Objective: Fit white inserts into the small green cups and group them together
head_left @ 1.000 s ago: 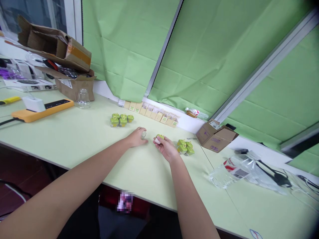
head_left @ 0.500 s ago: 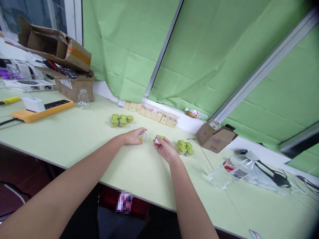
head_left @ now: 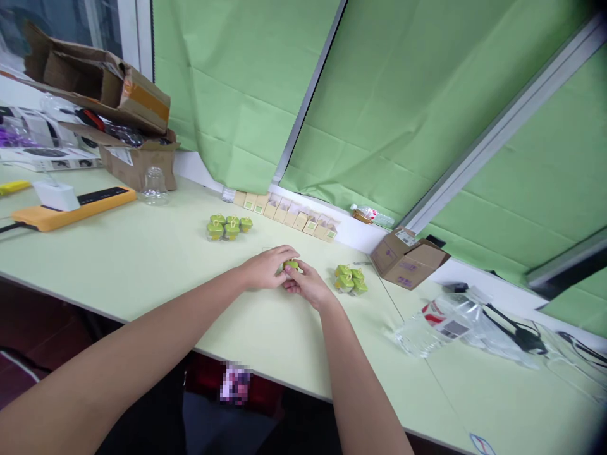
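Note:
My left hand (head_left: 265, 268) and my right hand (head_left: 309, 285) meet above the middle of the table. Between their fingertips is a green lid (head_left: 291, 263), pinched by my right hand. My left fingers curl around the small clear jar, which they mostly hide; whether the lid is seated on it I cannot tell. Left of my hands stands a cluster of small clear jars with green lids (head_left: 231, 228), each with a loop on top. A similar cluster of green-lidded jars (head_left: 345, 280) sits just right of my right hand.
Small open cartons (head_left: 284, 212) line the wall at the back. On the left are an orange power strip (head_left: 90, 205), a clear plastic dome (head_left: 154, 187) and stacked cardboard boxes (head_left: 142, 163). To the right lie a cardboard box (head_left: 403, 259) and a large plastic bottle (head_left: 431, 325).
My hands have come together: the left moved right with the clear jar, the right moved slightly left with the green lid. The view has shifted slightly.

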Motion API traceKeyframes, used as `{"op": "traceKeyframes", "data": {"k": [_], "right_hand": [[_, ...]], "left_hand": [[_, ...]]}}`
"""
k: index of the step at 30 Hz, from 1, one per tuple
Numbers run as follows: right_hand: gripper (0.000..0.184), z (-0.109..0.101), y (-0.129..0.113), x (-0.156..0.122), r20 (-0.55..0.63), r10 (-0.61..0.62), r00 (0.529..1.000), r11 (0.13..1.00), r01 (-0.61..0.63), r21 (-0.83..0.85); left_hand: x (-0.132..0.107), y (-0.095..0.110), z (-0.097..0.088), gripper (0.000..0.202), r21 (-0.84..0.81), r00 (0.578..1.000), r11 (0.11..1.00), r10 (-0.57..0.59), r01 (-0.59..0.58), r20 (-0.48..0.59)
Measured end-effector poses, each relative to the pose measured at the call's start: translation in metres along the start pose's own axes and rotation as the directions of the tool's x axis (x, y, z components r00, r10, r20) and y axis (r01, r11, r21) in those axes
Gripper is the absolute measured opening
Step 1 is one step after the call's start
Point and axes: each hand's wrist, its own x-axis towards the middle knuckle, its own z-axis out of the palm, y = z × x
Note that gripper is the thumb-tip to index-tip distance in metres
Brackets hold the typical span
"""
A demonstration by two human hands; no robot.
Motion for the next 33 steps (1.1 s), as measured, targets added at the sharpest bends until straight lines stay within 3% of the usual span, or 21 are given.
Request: {"op": "traceKeyframes", "data": {"k": [8,16,27,33], "right_hand": [[0.037,-0.005,-0.001,0.001,0.018,0.047,0.999,0.999,-0.048,0.026],[0.032,-0.005,0.0,0.003,-0.047,0.069,0.996,0.997,-0.069,0.017],[0.036,-0.005,-0.001,0.002,-0.009,0.062,0.998,0.998,-0.062,0.026],[0.027,-0.008,0.0,0.003,-0.004,0.075,0.997,0.997,-0.075,-0.03]], "left_hand": [[0.0,-0.007,0.014,0.053,-0.157,0.998,0.986,0.055,-0.054,0.0],[0.003,-0.008,0.022,0.05,-0.136,0.998,0.989,0.055,-0.053,0.006],[0.001,-0.008,0.025,0.051,-0.177,0.999,0.984,0.037,-0.036,0.001],[0.002,-0.008,0.025,0.053,-0.258,0.999,0.965,0.053,-0.053,-0.004]]}}
